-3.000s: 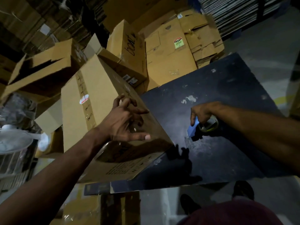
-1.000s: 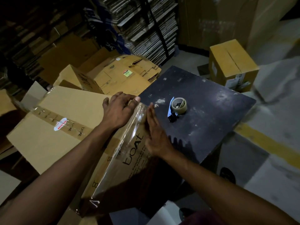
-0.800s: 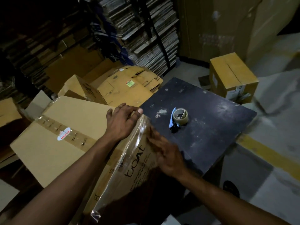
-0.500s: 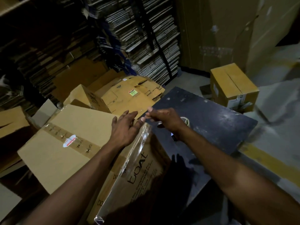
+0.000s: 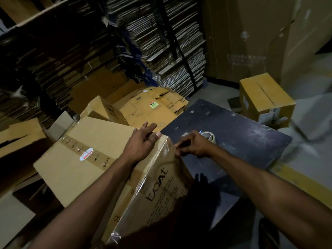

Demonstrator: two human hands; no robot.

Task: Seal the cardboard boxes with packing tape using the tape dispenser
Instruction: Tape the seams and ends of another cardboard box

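1. My left hand (image 5: 142,144) lies flat on the top of the large brown cardboard box (image 5: 86,151), fingers straight and spread, reaching to its far corner.
2. My right hand (image 5: 195,147) is at that same corner, its fingers curled in and pinching the edge of the clear packing tape (image 5: 161,159) that runs down the box's near side.
3. The box is tilted, leaning against the edge of the dark, scuffed square table (image 5: 242,141).
4. The tape dispenser with its beige roll (image 5: 208,136) sits on the table just behind my right hand, partly hidden by it.
5. The taped side reads "boat" in dark letters; the smaller print beneath is too blurred to read.
6. An older brown tape strip across the top carries a round white sticker with red marking (image 5: 86,154); its writing I cannot make out.
7. A flattened carton (image 5: 143,108) behind bears a green-and-red label (image 5: 152,105), unreadable.
8. A smaller closed brown box (image 5: 264,97) stands on the floor beyond the table.
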